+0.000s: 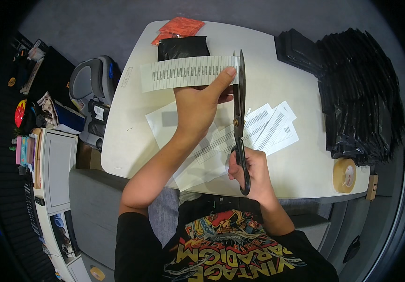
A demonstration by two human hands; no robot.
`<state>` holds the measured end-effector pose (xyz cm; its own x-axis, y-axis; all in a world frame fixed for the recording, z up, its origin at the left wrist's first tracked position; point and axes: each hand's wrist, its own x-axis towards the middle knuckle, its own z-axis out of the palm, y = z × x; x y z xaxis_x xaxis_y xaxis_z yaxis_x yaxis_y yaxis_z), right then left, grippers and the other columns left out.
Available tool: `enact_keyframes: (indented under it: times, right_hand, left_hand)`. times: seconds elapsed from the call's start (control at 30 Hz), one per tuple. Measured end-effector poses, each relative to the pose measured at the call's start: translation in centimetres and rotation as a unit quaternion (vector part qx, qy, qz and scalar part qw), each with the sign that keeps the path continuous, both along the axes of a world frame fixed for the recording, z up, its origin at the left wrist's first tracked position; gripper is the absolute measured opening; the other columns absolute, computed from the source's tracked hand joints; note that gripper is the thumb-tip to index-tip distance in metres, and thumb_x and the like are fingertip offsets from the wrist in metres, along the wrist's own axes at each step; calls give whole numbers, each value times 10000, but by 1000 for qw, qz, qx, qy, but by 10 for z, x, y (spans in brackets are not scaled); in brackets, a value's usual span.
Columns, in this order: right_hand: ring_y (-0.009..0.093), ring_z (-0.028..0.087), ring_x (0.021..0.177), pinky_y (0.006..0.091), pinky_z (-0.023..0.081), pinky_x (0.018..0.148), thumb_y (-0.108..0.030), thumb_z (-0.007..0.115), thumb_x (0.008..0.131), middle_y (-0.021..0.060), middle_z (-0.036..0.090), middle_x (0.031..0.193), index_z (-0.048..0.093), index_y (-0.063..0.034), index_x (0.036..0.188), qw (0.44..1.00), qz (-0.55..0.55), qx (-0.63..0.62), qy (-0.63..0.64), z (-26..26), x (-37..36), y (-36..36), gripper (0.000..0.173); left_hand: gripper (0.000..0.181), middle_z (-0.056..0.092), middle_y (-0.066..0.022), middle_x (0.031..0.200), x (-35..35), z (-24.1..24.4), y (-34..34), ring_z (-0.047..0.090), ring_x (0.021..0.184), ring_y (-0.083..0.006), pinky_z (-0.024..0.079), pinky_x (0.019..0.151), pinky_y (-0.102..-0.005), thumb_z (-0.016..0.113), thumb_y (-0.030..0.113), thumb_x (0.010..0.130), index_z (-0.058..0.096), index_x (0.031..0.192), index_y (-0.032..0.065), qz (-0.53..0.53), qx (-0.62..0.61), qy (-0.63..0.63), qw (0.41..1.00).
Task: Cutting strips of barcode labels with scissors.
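My left hand (202, 102) pinches the right end of a long printed paper strip (184, 73), its thumb on top. The strip bears many narrow ruled columns of print and is held above the table. My right hand (253, 172) grips the handles of large black scissors (239, 120). Their blades point away from me, slightly apart at the tips, with the strip's right end at them. Below lie white paper sheets (163, 123) and more printed strips (272, 127), fanned out and overlapping, partly hidden by my hands and the scissors.
On the white table (125, 134), black plastic packages (357, 98) are heaped along the right side. A roll of clear tape (344, 175) stands near the right front corner. A black plastic packet (183, 47) and orange packets (181, 27) lie at the far edge.
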<state>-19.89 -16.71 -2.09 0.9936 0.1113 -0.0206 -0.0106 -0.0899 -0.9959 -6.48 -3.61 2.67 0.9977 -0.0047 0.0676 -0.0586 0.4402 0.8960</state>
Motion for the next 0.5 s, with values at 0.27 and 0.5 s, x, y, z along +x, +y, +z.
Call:
enact_keyframes:
  times: [0.27,0.5]
  right_hand:
    - [25,415,547,219,332,477,-46,781,834,-21,492,594,528,-24,741,1000,-5,-12,-14,-3,0,0,271]
    - [29,405,549,223,325,477,-83,793,845,-26,482,593,527,-23,739,1000,-8,-8,-7,-3,1,0,292]
  left_hand:
    - [229,696,-91,868,1,-1,0,698,700,-144,620,628,-277,792,127,863,653,958,-28,1,9,-5,1000]
    - [221,698,-88,856,2,-3,-1,695,689,-136,609,616,-267,791,129,864,662,956,-25,3,12,2,1000]
